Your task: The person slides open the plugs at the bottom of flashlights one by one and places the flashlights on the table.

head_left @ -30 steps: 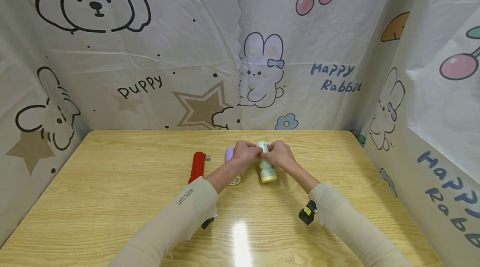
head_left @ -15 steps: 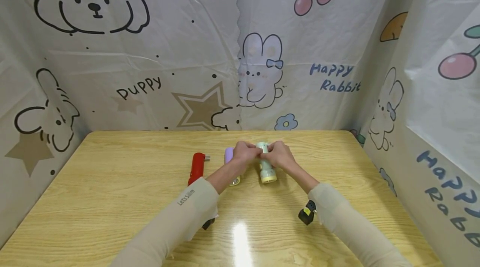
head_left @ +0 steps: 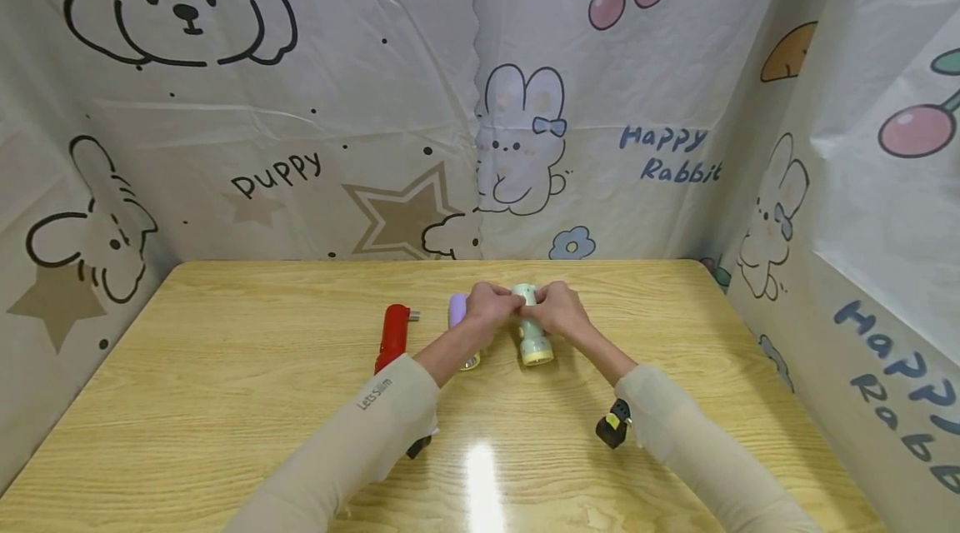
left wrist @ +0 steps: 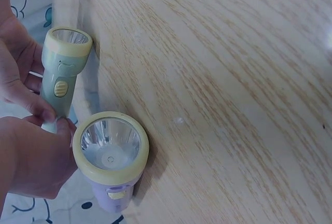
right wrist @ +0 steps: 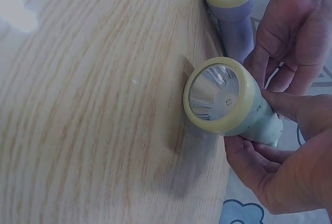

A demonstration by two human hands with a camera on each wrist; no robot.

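A pale green flashlight (head_left: 534, 343) with a yellow rim lies on the table, lens end towards me. My right hand (head_left: 558, 308) grips its body from the right, thumb and fingers on either side of it. From the left, my left hand (head_left: 491, 304) pinches the body near its tail end. In the left wrist view the flashlight's yellow slide switch (left wrist: 61, 88) shows between the head and my fingertips. A purple flashlight (head_left: 458, 310) lies just left, partly hidden behind my left hand and forearm; its yellow rim and reflector (left wrist: 110, 143) show in the left wrist view.
A red flashlight (head_left: 394, 333) with metal plug prongs lies further left, its lower end hidden by my left sleeve. Black box-like pieces show by the right cuff (head_left: 613, 425) and left cuff (head_left: 417, 445). Printed cloth (head_left: 300, 208) hangs behind the wooden table (head_left: 225, 400).
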